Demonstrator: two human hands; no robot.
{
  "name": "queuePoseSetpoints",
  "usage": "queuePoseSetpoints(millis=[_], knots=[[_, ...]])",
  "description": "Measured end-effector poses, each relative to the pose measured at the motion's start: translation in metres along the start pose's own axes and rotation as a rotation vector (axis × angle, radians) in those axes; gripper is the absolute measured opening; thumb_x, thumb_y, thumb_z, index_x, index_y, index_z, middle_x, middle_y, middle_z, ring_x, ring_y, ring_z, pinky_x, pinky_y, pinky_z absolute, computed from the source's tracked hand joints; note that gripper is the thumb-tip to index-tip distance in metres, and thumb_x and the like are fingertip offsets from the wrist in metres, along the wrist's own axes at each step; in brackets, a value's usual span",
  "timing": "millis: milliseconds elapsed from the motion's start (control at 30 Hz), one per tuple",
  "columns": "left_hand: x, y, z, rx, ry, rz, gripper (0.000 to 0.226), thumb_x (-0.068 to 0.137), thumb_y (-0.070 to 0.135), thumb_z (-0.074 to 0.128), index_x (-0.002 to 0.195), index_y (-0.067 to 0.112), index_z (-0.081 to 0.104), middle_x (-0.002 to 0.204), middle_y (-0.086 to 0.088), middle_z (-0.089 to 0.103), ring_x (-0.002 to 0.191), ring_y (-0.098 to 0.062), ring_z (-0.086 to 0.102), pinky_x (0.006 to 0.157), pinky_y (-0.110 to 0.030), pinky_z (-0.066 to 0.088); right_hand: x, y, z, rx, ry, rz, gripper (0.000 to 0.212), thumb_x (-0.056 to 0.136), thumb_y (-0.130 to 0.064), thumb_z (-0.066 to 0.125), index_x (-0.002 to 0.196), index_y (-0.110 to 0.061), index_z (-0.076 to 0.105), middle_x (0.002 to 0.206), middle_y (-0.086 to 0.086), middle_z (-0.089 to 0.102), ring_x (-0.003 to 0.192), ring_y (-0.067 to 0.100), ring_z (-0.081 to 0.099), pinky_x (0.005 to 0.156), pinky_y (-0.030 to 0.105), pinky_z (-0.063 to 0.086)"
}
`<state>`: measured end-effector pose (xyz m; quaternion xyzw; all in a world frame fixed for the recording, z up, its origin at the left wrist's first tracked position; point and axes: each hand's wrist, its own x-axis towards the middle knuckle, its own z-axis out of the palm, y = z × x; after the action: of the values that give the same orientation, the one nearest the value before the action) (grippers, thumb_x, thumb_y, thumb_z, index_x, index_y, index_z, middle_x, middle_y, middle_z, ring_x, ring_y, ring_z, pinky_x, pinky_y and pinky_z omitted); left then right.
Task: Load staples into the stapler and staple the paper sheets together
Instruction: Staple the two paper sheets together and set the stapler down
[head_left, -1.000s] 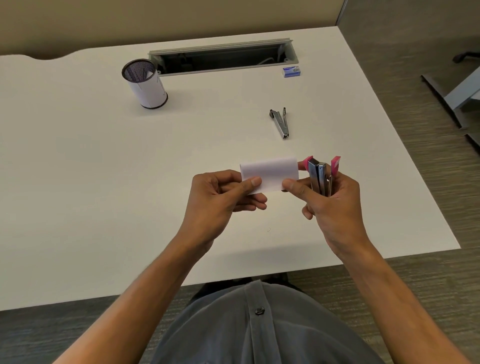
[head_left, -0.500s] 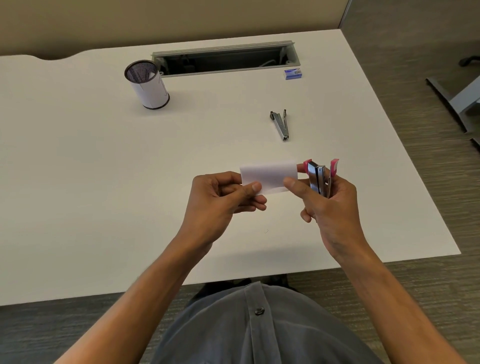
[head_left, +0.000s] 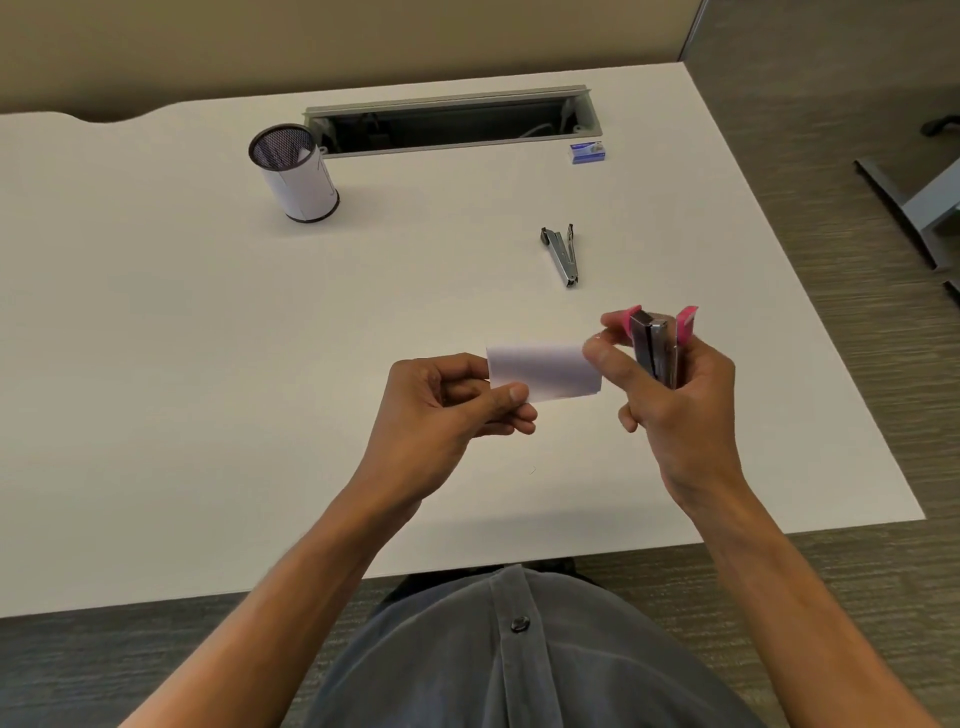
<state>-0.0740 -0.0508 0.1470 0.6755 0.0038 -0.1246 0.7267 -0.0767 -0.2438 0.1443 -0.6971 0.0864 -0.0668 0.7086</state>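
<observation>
Stapler (head_left: 655, 353) in right hand (head_left: 675, 410) grip, paper (head_left: 543, 371) beside

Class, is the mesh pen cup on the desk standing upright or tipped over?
Upright. The pen cup rests on its base on the desk, open rim facing up.

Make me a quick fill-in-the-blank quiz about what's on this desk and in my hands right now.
1. The right hand grips a stapler with ____ ends.
2. The left hand pinches folded white ____.
3. The mesh cup stands ____ on the desk.
4. The small box by the cable slot is ____.

Answers: pink; paper; upright; blue
</observation>
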Motion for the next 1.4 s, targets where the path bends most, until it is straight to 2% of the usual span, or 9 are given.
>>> queuePoseSetpoints(millis=[133,300,467,667,800,867,933,1033,1400], knots=[[0.001,0.001,0.001,-0.018,-0.035,0.002,0.014,0.086,0.006,0.072,0.081,0.018,0.076,0.074,-0.013,0.076,0.070,-0.027,0.075,0.065,-0.022,0.057,0.003,-0.005,0.007,-0.079,-0.081,-0.075,0.021,0.076,-0.028,0.081,0.094,-0.021,0.074,0.089,-0.009,0.075,0.059,0.001,0.060,0.057,0.010,0.044],[0.002,0.001,-0.001,-0.025,-0.045,-0.002,0.003,0.085,0.005,0.072,0.088,0.006,0.073,0.074,-0.015,0.076,0.069,-0.026,0.075,0.064,-0.023,0.056,0.006,0.000,0.010,-0.035,-0.092,-0.017,0.015,0.071,-0.033,0.079,0.085,-0.028,0.076,0.066,0.000,0.065,0.052,0.018,0.046,0.045,0.023,0.042],[0.006,0.002,-0.003,0.031,-0.070,0.015,0.004,0.085,0.006,0.072,0.088,0.004,0.073,0.073,-0.013,0.075,0.067,-0.026,0.074,0.063,-0.024,0.056,0.009,0.002,0.012,0.019,-0.105,0.032,0.012,0.069,-0.031,0.080,0.080,-0.028,0.077,0.067,0.005,0.064,0.056,0.017,0.050,0.046,0.023,0.043],[0.015,0.003,0.000,0.153,0.001,0.128,0.016,0.094,0.025,0.063,0.091,0.014,0.074,0.069,-0.004,0.073,0.053,-0.026,0.069,0.053,-0.027,0.052,0.013,0.004,0.013,0.036,-0.092,0.048,0.008,0.070,-0.027,0.080,0.077,-0.027,0.077,0.063,0.000,0.064,0.053,0.014,0.051,0.047,0.021,0.043],[0.019,-0.001,0.003,0.165,0.068,0.198,0.018,0.095,0.022,0.063,0.084,0.014,0.075,0.066,0.001,0.065,0.044,-0.022,0.060,0.045,-0.025,0.046,0.012,0.003,0.013,0.039,-0.095,0.079,0.009,0.066,-0.028,0.081,0.074,-0.026,0.077,0.066,-0.001,0.067,0.053,0.016,0.050,0.046,0.022,0.043],[0.019,-0.002,0.005,0.152,0.083,0.213,0.018,0.095,0.021,0.063,0.081,0.016,0.075,0.065,0.003,0.064,0.043,-0.020,0.057,0.045,-0.024,0.045,0.012,0.003,0.012,0.031,-0.112,0.097,0.006,0.072,-0.024,0.081,0.075,-0.023,0.077,0.066,-0.005,0.067,0.053,0.012,0.051,0.045,0.022,0.042],[0.020,-0.002,0.004,0.139,0.093,0.225,0.018,0.095,0.019,0.064,0.081,0.017,0.075,0.066,0.004,0.065,0.043,-0.020,0.057,0.045,-0.025,0.044,0.012,0.004,0.010,0.040,-0.118,0.107,0.008,0.082,-0.014,0.076,0.076,-0.019,0.076,0.053,-0.008,0.056,0.045,0.008,0.042,0.044,0.022,0.039],[0.020,-0.002,0.002,0.125,0.101,0.237,0.019,0.094,0.018,0.064,0.078,0.019,0.074,0.066,0.005,0.065,0.043,-0.019,0.057,0.045,-0.024,0.044,0.012,0.003,0.008,0.049,-0.094,0.141,0.021,0.087,-0.009,0.070,0.070,-0.020,0.075,0.051,0.001,0.037,0.042,0.010,0.031,0.043,0.023,0.037],[0.017,-0.006,0.001,0.109,0.079,0.202,0.017,0.093,0.020,0.065,0.079,0.016,0.073,0.065,0.004,0.065,0.045,-0.021,0.060,0.049,-0.024,0.046,0.009,0.003,0.008,0.041,-0.112,0.124,0.026,0.087,-0.008,0.070,0.065,-0.021,0.072,0.045,-0.011,0.043,0.042,0.010,0.034,0.044,0.022,0.038]])
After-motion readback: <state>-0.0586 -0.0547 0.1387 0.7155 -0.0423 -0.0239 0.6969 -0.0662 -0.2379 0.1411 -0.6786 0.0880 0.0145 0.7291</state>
